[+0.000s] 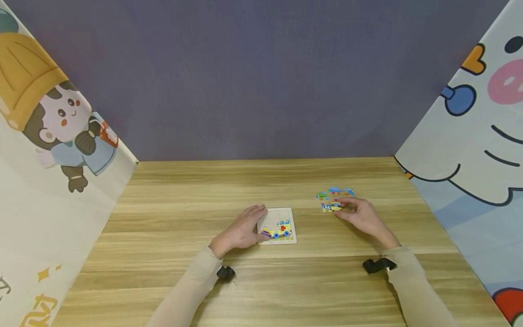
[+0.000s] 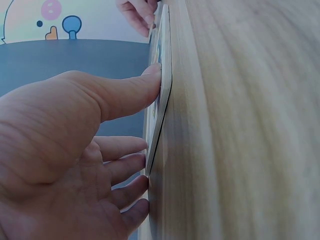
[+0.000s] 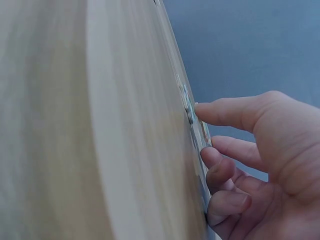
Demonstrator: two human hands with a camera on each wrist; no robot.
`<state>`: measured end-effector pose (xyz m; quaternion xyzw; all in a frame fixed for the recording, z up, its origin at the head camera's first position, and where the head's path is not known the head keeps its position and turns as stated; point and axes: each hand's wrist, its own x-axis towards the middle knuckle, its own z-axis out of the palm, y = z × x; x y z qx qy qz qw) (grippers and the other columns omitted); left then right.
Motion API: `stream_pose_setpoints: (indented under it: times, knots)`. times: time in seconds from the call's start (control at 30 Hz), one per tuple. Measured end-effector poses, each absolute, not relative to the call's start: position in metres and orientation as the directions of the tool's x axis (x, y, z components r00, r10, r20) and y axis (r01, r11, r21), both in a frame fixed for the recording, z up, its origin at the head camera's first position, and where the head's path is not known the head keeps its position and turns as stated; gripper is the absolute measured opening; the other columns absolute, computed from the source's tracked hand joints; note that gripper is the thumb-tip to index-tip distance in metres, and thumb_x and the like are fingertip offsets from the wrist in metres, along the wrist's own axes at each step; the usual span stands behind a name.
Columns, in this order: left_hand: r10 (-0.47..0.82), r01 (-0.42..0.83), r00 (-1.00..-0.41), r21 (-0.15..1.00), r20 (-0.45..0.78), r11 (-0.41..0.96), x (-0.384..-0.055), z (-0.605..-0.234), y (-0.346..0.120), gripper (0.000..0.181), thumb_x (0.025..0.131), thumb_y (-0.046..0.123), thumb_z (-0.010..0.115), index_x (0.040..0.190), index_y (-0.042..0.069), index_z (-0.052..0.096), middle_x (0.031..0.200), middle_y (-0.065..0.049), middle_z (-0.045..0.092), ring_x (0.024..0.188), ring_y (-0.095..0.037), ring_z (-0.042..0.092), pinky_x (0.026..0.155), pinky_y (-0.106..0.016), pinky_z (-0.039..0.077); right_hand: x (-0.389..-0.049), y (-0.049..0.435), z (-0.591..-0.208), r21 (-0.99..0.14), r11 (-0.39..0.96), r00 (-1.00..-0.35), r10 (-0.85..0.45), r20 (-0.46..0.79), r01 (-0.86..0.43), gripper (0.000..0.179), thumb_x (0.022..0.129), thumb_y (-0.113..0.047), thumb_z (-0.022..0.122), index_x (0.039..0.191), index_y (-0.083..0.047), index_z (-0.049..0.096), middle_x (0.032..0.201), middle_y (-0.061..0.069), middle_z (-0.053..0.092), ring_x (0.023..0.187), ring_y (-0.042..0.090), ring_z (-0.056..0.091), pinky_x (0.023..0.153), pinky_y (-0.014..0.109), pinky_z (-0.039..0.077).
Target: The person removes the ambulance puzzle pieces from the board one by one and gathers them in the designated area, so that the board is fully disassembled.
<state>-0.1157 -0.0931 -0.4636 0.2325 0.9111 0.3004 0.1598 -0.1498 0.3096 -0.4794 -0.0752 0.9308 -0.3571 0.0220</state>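
A shallow white puzzle tray lies flat on the table, with a partly assembled yellow, blue and red vehicle picture along its lower part. At its left edge rests my left hand, the thumb lying over the tray and the other fingers stretched along the side. Farther right, my right hand touches a yellow and blue puzzle piece with thumb and fingertips. Whether they pinch it is unclear. In the right wrist view, the thumb meets the edge of a piece and the outer fingers curl.
Several loose puzzle pieces, such as a green one and a blue one, lie just beyond the right hand. Behind the wooden table stands a grey-blue partition, with cartoon-printed panels on both sides.
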Motion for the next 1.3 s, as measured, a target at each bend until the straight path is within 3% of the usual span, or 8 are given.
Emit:
stream_pose_setpoints:
  times: [0.5, 0.8, 1.3]
  knots:
    - [0.512, 0.321, -0.845, 0.621, -0.154, 0.716, -0.117, -0.467, -0.094, 0.084, 0.097, 0.034, 0.077, 0.164, 0.002, 0.037, 0.176, -0.014, 0.028, 0.166, -0.036, 0.019, 0.136, -0.055, 0.015, -0.154, 0.325, -0.479, -0.642, 0.761, -0.990, -0.138, -0.010, -0.100, 0.049, 0.096, -0.026, 0.081, 0.137, -0.002, 0.069, 0.110, 0.016, 0.074, 0.086, 0.018, 0.061, 0.067, 0.026, 0.046]
    - [0.512, 0.326, -0.846, 0.614, -0.151, 0.719, -0.117, -0.468, -0.094, 0.084, 0.098, 0.035, 0.077, 0.164, 0.002, 0.037, 0.176, -0.014, 0.029, 0.165, -0.036, 0.020, 0.136, -0.055, 0.016, -0.156, 0.324, -0.478, -0.684, 0.722, -0.982, -0.187, -0.038, -0.110, 0.046, 0.099, -0.022, 0.078, 0.139, 0.000, 0.068, 0.089, 0.002, 0.062, 0.075, 0.009, 0.052, 0.064, 0.023, 0.042]
    - [0.517, 0.330, -0.843, 0.615, -0.151, 0.716, -0.117, -0.467, -0.094, 0.084, 0.098, 0.035, 0.076, 0.164, 0.002, 0.037, 0.176, -0.013, 0.028, 0.166, -0.036, 0.020, 0.136, -0.055, 0.016, -0.156, 0.325, -0.482, -0.674, 0.730, -0.985, -0.170, -0.020, -0.112, 0.047, 0.101, -0.029, 0.076, 0.138, -0.001, 0.068, 0.090, 0.004, 0.066, 0.074, 0.010, 0.055, 0.061, 0.024, 0.043]
